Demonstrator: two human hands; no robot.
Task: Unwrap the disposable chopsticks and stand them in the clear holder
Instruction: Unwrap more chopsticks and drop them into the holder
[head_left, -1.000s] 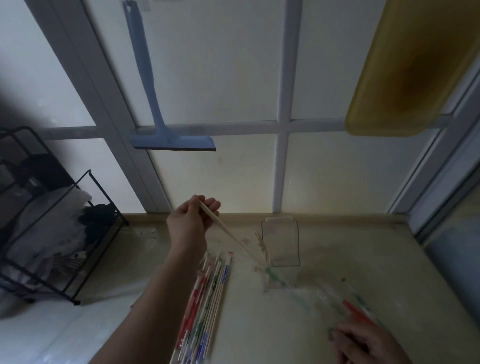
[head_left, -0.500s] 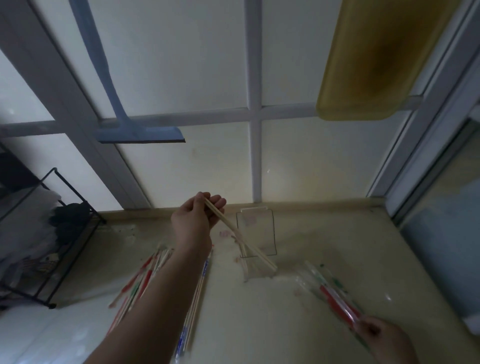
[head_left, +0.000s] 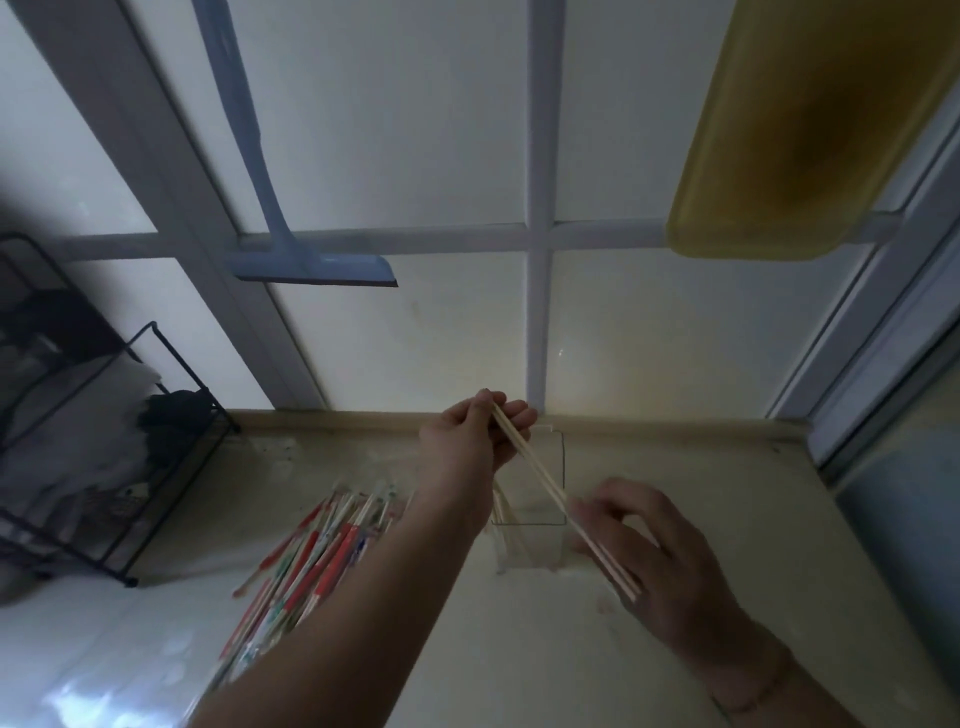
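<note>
A bare pair of wooden chopsticks (head_left: 545, 478) slants from upper left to lower right above the clear holder (head_left: 550, 545). My left hand (head_left: 470, 441) grips their upper end, just above and left of the holder. My right hand (head_left: 644, 551) pinches their lower part with curled fingers, to the right of the holder. The holder stands on the pale counter near the wall and has a few bare chopsticks (head_left: 501, 512) leaning inside at its left. My left forearm hides part of the holder's left side.
A pile of wrapped chopsticks (head_left: 317, 556) with red, green and blue print lies left of my left forearm. A black wire rack (head_left: 130, 467) holding cloths stands at the far left. A blue squeegee (head_left: 311, 267) and a yellow board (head_left: 810, 130) hang on the window.
My right hand let go of the empty wrapper at the right and came up to the lower part of the chopsticks. My left hand moved the pair over the holder.
</note>
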